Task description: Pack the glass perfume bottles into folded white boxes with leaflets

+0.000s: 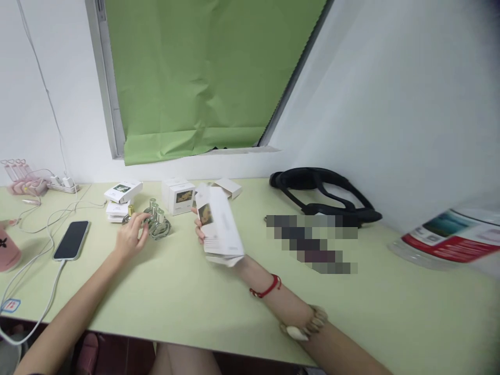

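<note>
White carton (222,219): lies in the grasp of the person's right hand (199,232), lifted over the desk (250,317) near mid-view; clock directions below count from it, with 12 at the wall (250,167).
Carton's axis: the long side runs from 11 to 5 o'clock, the loose-flapped end at 5; a printed picture shows on the face toward 9.
Carton's inside: out of sight, so its contents cannot be told.
Right hand's cover: the carton hides the palm and thumb; only fingers show along the 9 o'clock edge.
Left hand (133,237): at 9 o'clock, fingers bent among the bottles; whether it grips any cannot be told.
Glass bottles (159,229): clustered at 9 o'clock, 4 metallic caps visible; bodies overlap, and their fill is hard to make out.
Upright box (178,197): at 10 o'clock, white, its picture facing the person; contents hidden.
Stacked boxes (123,191): between 9 and 10 o'clock, the top 1 askew; contents hidden.
Pale box (230,187): near 12 o'clock, partly behind the carton.
Pink cup (8,252): far out at 9 o'clock, cut off by the view's edge.
Plastic bottle (449,234): at 3 o'clock, cropped and blurred toward the edge.
Pixelated patch (312,245): between 3 and 4 o'clock, unreadable.
</note>
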Tool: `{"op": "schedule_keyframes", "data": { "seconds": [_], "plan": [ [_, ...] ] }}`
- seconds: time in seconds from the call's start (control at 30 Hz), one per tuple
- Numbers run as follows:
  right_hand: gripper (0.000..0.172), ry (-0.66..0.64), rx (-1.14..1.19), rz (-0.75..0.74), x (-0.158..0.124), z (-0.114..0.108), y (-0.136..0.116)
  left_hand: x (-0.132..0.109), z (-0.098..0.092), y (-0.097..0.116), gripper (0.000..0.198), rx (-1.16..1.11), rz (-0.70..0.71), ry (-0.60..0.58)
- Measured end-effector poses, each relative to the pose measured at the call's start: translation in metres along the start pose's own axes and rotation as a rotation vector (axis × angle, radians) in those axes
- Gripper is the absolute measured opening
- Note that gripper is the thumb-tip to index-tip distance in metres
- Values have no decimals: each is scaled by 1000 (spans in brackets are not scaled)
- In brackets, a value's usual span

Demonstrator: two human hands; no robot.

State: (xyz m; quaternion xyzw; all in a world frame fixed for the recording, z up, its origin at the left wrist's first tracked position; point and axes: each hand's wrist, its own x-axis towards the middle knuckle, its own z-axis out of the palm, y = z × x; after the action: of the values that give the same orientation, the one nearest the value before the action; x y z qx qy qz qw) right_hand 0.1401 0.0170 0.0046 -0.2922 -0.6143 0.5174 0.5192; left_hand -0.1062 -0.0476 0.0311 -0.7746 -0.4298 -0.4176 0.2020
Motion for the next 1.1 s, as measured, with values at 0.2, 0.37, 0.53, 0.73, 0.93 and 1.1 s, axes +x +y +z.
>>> {"op": "schedule_keyframes", "data": {
  "seconds": [0.2, 0.37, 0.53, 0.73, 0.93, 1.1],
  "plan": [
    [72, -236, 78, 118, -3, -7, -3, -1, -3, -19, 16, 250, -32, -49],
    [75, -187, 130, 138, -2, -3, 6, -4, 6, -14, 14, 249, -37, -212],
    [68, -90, 135, 127, 4, -1, 16, -5, 9, 10, 17, 53, 129, -138],
    [68, 118, 221, 189, -6, 27, -1, -7, 13, 50, 36, -220, 166, -218],
    [67, 67, 69, 11, -20, 39, -15, -17, 17, 45, 45, -131, 168, -350],
    [65, 107, -14, -22, -18, 36, -17, -14, 12, 34, 51, -125, 71, -268]
  ]
}}
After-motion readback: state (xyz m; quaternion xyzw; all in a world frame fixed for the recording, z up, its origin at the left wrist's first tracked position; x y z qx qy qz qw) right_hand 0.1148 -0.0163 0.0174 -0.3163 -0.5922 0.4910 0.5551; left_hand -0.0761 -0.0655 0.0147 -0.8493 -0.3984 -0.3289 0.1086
